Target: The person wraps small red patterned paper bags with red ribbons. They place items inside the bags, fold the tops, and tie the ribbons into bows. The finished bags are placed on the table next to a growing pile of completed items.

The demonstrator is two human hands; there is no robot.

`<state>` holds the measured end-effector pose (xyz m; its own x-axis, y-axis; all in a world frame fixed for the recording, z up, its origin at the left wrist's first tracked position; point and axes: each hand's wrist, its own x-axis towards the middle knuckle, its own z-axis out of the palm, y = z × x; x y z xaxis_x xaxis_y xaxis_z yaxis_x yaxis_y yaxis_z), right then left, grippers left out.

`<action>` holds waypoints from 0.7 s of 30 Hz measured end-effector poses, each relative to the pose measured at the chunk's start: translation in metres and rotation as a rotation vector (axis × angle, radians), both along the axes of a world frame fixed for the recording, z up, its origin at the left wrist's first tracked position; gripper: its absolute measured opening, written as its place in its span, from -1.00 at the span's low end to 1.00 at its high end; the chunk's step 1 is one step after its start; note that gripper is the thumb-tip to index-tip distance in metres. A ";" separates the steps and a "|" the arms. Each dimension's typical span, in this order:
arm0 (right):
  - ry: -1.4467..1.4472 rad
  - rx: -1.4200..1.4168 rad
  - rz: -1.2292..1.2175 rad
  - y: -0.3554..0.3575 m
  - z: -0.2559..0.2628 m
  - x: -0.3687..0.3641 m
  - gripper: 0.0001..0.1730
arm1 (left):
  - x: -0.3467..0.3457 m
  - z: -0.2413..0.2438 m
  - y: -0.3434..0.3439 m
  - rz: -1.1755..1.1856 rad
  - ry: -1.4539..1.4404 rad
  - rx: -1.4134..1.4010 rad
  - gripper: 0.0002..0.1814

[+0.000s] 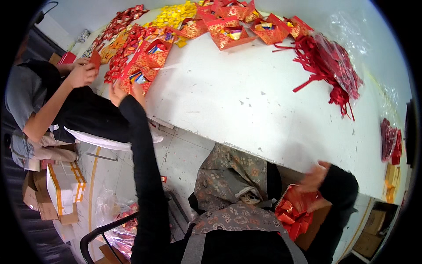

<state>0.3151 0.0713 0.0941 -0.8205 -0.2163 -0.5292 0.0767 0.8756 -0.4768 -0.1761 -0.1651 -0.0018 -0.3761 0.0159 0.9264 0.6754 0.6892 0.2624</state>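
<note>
My left hand [127, 94] has its fingers and thumb around the near end of an open red gift box [145, 79] with gold patterning, at the left of the white table. Small wrapped snacks [138, 78] show inside it. A second red-and-gold box [155, 50] stands right behind, also with packets in it. Low on the right, my right hand [311, 183] is blurred by motion beside the table edge. It is above a cardboard carton [316, 227] of red finished packages [291, 216]; whether it holds anything is unclear.
Filled red boxes [229, 34] line the table's back, near yellow packets [174, 15] and red packets [120, 24]. Red ribbons [329, 66] in clear plastic lie at right. A co-worker's hands [82, 72] hold a red piece at left. Foam boxes [62, 188] stand on the floor.
</note>
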 end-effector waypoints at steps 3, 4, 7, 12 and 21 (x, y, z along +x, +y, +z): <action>0.217 0.048 0.133 0.000 0.018 -0.011 -0.43 | -0.056 -0.008 -0.059 0.167 -0.368 -0.187 -0.43; 0.235 -0.050 0.088 0.000 0.011 -0.019 -0.44 | -0.071 -0.014 -0.049 0.138 -0.542 -0.294 -0.41; 0.380 -0.253 -0.030 -0.015 -0.020 -0.046 -0.52 | -0.072 -0.045 0.008 -0.181 -0.552 -0.515 -0.37; 0.536 -0.385 0.053 -0.029 -0.058 -0.103 -0.60 | -0.007 -0.049 -0.018 -0.134 -0.254 -0.710 -0.64; 1.254 0.367 -0.194 -0.026 -0.074 -0.160 -0.59 | 0.191 -0.015 0.056 -0.675 -0.177 -0.635 -0.63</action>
